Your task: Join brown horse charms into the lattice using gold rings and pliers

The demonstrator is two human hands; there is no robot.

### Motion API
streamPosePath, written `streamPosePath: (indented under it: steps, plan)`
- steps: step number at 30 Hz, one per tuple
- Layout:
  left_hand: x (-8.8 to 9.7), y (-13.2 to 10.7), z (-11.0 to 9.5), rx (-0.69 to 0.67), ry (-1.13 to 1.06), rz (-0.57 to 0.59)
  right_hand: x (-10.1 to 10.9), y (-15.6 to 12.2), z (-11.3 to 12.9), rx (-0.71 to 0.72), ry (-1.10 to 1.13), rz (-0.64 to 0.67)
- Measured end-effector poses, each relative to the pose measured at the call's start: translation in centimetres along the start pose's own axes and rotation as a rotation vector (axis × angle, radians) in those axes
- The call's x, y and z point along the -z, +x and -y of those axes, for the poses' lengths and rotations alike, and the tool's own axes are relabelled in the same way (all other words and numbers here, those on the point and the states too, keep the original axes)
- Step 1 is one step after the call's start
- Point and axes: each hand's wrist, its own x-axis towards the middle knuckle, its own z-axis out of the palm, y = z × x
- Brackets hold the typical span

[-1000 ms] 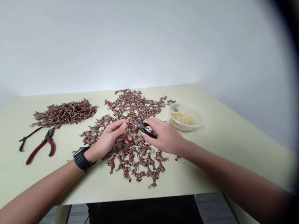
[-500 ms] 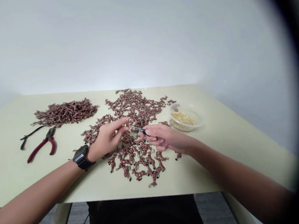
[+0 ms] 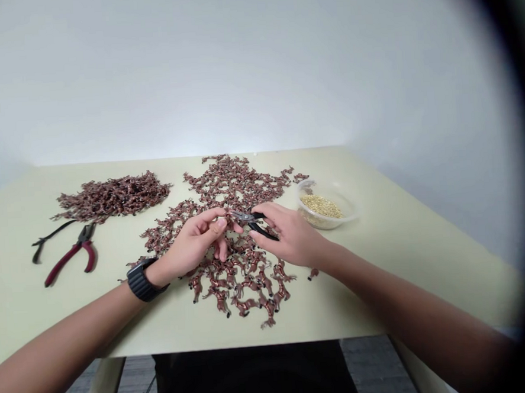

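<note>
My right hand (image 3: 289,230) is closed around black-handled pliers (image 3: 245,216), whose handles are spread apart. The metal jaws point left and meet the fingertips of my left hand (image 3: 203,238). That left hand is pinched, thumb against fingers, over something too small and hidden to make out. Below and around both hands lie many small brown animal figurines (image 3: 245,283), reindeer-like, with dark feet and shiny bands. A black watch (image 3: 142,281) is on my left wrist.
A dense heap of brown figurines (image 3: 115,196) sits at the back left. Red-handled pliers (image 3: 68,260) and a black tie-like strip (image 3: 47,239) lie before it. At right stands a clear plastic bowl (image 3: 351,206) with small gold pieces (image 3: 322,206). The pale table (image 3: 361,291) meets a wall.
The pliers' handles have spread apart, and my right hand has turned palm down over them. My left hand has rotated slightly, its lower fingers now showing beneath the thumb.
</note>
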Motion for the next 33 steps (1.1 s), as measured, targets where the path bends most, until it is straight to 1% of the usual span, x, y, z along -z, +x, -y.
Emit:
streamPosePath:
  steps: [4, 8, 15, 20, 26, 28, 30, 31, 33]
  plan:
    - [-0.1, -0.1, -0.2, 0.014, 0.011, 0.010, 0.1, 0.1, -0.1, -0.003, 0.006, 0.019]
    - [0.1, -0.1, -0.2, 0.024, 0.021, 0.023, 0.3, 0.1, -0.6, 0.028, -0.024, 0.038]
    - [0.0, 0.0, -0.2, 0.008, 0.042, 0.036, 0.3, 0.1, -0.8, 0.054, -0.042, 0.050]
    - [0.1, -0.1, -0.2, 0.009, 0.051, 0.053, 0.3, 0.2, -0.7, 0.042, -0.025, 0.065]
    - [0.0, 0.0, -0.1, -0.005, 0.065, 0.042, 0.3, 0.2, -0.3, 0.008, 0.020, 0.075]
    - [-0.2, -0.1, 0.0, -0.030, 0.102, 0.011, 0.0, 0.1, -0.1, -0.038, 0.088, 0.083]
    - [-0.4, -0.2, 0.2, -0.064, 0.175, -0.058, -0.3, 0.1, 0.1, -0.123, 0.243, 0.117]
    - [-0.3, -0.3, 0.5, -0.089, 0.240, -0.100, -0.5, 0.1, 0.2, -0.187, 0.362, 0.157]
    - [0.2, -0.3, 1.0, -0.184, 0.463, -0.185, -0.5, 0.1, 0.2, -0.342, 0.662, 0.293]
